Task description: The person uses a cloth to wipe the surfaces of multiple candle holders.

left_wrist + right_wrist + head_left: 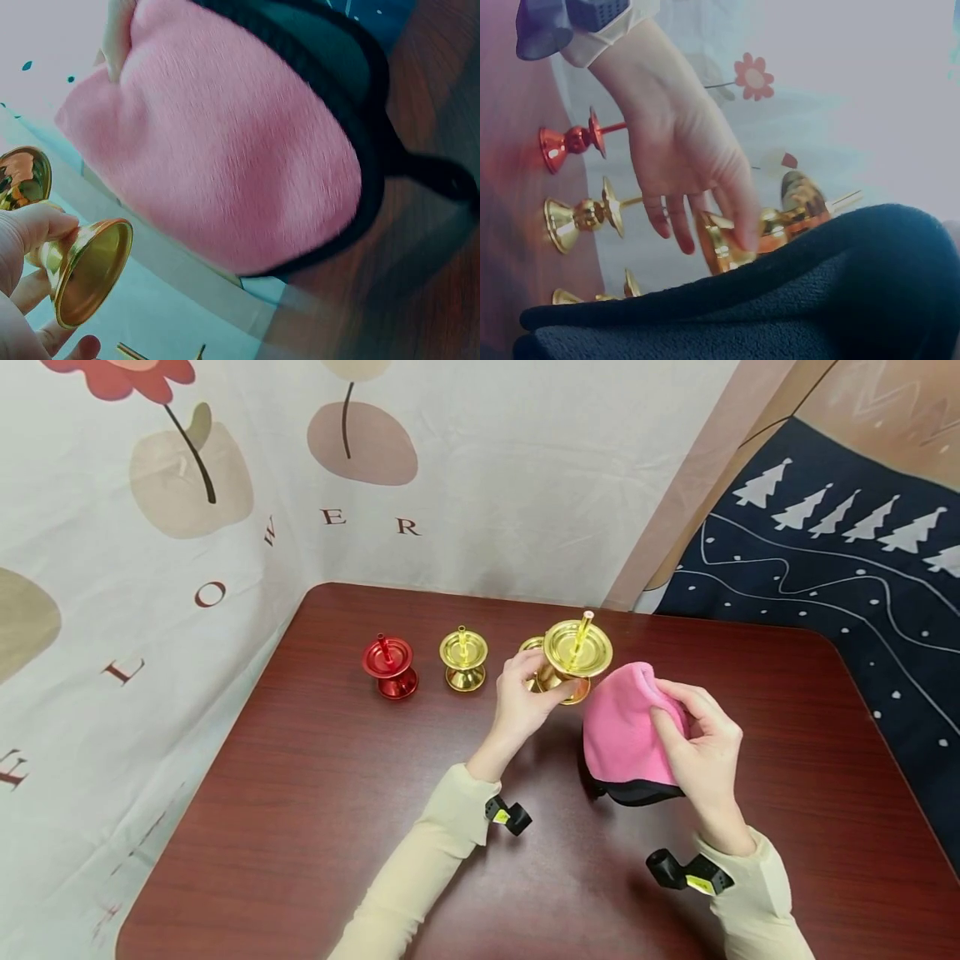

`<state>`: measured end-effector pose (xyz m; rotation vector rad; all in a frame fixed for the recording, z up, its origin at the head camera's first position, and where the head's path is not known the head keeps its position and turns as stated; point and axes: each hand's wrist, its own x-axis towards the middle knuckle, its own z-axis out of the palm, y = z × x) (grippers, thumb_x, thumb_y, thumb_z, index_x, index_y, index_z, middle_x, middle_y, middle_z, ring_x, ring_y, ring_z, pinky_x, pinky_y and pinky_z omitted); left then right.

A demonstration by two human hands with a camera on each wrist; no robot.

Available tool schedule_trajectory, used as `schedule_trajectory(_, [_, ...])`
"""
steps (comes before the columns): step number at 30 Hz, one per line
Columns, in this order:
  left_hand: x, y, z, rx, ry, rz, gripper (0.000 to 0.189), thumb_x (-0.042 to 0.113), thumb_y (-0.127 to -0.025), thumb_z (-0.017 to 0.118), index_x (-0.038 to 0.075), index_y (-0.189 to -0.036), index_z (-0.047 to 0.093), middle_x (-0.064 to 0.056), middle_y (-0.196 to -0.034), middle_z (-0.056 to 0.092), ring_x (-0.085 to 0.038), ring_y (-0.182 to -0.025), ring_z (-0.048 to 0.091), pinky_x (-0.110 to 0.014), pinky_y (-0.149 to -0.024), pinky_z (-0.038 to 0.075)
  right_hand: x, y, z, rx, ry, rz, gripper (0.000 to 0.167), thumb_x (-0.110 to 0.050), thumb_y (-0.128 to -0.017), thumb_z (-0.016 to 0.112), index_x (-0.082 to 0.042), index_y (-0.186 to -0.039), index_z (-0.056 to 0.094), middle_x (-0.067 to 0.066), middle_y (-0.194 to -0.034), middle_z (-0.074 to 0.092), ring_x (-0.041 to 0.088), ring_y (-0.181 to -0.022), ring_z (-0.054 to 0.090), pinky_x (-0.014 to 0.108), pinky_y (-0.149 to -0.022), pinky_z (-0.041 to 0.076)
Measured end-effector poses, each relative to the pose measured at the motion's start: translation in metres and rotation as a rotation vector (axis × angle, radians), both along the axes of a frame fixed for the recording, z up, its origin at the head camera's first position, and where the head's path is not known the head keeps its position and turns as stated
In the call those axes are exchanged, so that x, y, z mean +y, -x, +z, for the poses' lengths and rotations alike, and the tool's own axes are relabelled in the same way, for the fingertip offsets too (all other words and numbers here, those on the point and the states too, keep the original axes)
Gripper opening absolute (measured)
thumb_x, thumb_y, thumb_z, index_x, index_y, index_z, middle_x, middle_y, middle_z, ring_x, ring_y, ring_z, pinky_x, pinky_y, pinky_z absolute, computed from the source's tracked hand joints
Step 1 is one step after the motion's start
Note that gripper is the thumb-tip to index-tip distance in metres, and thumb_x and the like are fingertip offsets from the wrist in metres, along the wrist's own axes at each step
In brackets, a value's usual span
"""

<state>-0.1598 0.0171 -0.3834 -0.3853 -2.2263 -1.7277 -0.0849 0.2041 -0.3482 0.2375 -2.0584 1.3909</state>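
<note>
My left hand (519, 703) grips a gold candle holder (577, 652) by its stem, raised above the table; its dish is up and its hollow foot shows in the left wrist view. My right hand (707, 752) pinches the top of a pink fleece piece (628, 727), a hat or pouch by its look, with black trim and a dark lining. Its opening faces down, close to the right of the held holder. A red candle holder (388, 667) and a gold candle holder (463, 658) stand upright to the left. Behind my left hand, another gold candle holder (531, 644) is mostly hidden.
The dark red wooden table (315, 827) has rounded corners. A white cloth printed with flowers and letters (510, 510) hangs behind and to the left. On the right hangs a navy cloth with white trees (847, 585).
</note>
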Motion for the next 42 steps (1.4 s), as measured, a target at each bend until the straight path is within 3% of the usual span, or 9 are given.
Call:
schedule_trajectory(8, [0.012, 0.011, -0.006, 0.037, 0.082, 0.033, 0.034, 0.019, -0.065, 0.084, 0.005, -0.093, 0.071, -0.006, -0.097, 0.069, -0.023, -0.099, 0.055, -0.035, -0.086, 0.041, 0.014, -0.013, 0.001, -0.016, 0.003, -0.028, 0.028, 0.018, -0.074, 0.063, 0.012, -0.101, 0.066, -0.009, -0.095, 0.065, 0.005, -0.078, 0.056, 0.012, -0.069, 0.045])
schedule_trajectory(15, [0.023, 0.017, -0.006, 0.044, 0.148, 0.052, 0.031, 0.02, -0.066, 0.083, 0.005, -0.089, 0.07, -0.005, -0.087, 0.069, -0.02, -0.088, 0.059, -0.031, -0.077, 0.044, 0.021, -0.02, 0.002, -0.041, -0.006, -0.06, 0.029, 0.021, -0.073, 0.062, 0.014, -0.101, 0.064, -0.012, -0.095, 0.064, 0.004, -0.076, 0.056, 0.01, -0.068, 0.045])
schedule_trajectory(21, [0.033, 0.021, -0.005, 0.078, 0.081, -0.01, 0.028, 0.011, -0.063, 0.083, 0.002, -0.086, 0.07, -0.008, -0.079, 0.068, -0.022, -0.079, 0.059, -0.027, -0.071, 0.046, 0.021, -0.026, 0.007, -0.02, 0.014, -0.062, 0.028, 0.019, -0.074, 0.062, 0.015, -0.102, 0.064, -0.007, -0.094, 0.065, 0.006, -0.075, 0.056, 0.011, -0.068, 0.045])
schedule_trajectory(25, [0.041, 0.025, -0.008, 0.08, 0.073, -0.025, 0.031, 0.008, -0.063, 0.083, 0.001, -0.091, 0.071, -0.008, -0.084, 0.07, -0.023, -0.081, 0.061, -0.026, -0.073, 0.045, 0.023, -0.029, 0.009, -0.018, 0.019, -0.064, 0.027, 0.018, -0.075, 0.062, 0.015, -0.101, 0.064, -0.007, -0.093, 0.065, 0.006, -0.075, 0.055, 0.011, -0.067, 0.045])
schedule_trajectory(29, [0.05, 0.027, -0.011, 0.062, 0.119, -0.009, 0.031, 0.01, -0.064, 0.082, 0.003, -0.092, 0.072, -0.006, -0.088, 0.07, -0.021, -0.085, 0.061, -0.024, -0.077, 0.043, 0.031, -0.029, 0.0, -0.022, 0.021, -0.081, 0.026, 0.016, -0.075, 0.063, 0.013, -0.101, 0.065, -0.005, -0.093, 0.066, 0.006, -0.074, 0.056, 0.012, -0.067, 0.045])
schedule_trajectory(35, [0.062, 0.033, -0.016, 0.079, 0.161, -0.002, 0.027, 0.011, -0.064, 0.081, 0.004, -0.088, 0.072, -0.006, -0.086, 0.07, -0.018, -0.082, 0.061, -0.023, -0.075, 0.043, 0.035, -0.034, -0.002, -0.049, -0.006, -0.119, 0.025, 0.013, -0.076, 0.064, 0.012, -0.101, 0.066, -0.008, -0.091, 0.066, 0.004, -0.071, 0.056, 0.011, -0.066, 0.045])
schedule_trajectory(42, [0.072, 0.038, -0.024, 0.044, 0.196, 0.007, 0.025, 0.014, -0.066, 0.081, 0.006, -0.088, 0.072, -0.003, -0.085, 0.07, -0.017, -0.084, 0.061, -0.024, -0.08, 0.042, 0.037, -0.036, -0.005, -0.062, -0.01, -0.125, 0.027, 0.017, -0.075, 0.063, 0.013, -0.102, 0.065, -0.011, -0.092, 0.065, 0.004, -0.07, 0.055, 0.01, -0.065, 0.045])
